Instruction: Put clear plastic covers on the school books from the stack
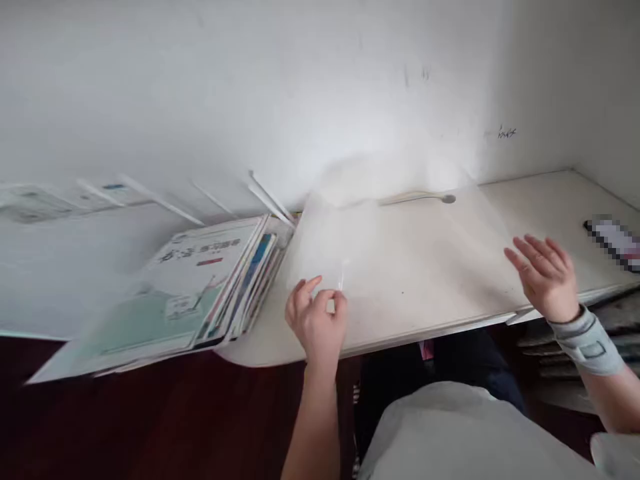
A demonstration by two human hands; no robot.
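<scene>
My left hand (pixel 320 321) is above the desk's front edge, thumb and fingertips curled together in a pinch. A thin, see-through plastic sheet (pixel 345 227) rises from those fingers and spreads over the desk toward the wall. It is so clear and blurred that its outline is hard to follow. To the right, my right hand (pixel 547 277) hovers over the desk with its fingers stretched out, near the sheet's faint right side. Nothing shows in that hand. A grey band with a buckle (pixel 590 347) wraps the right wrist.
A stack of books and magazines (pixel 200 287) fills the desk's left end. At the far right lies a phone (pixel 613 240). A cable hole (pixel 449 199) is near the back of the white desk (pixel 430 267). White rails (pixel 160 200) are at the back left, by the wall.
</scene>
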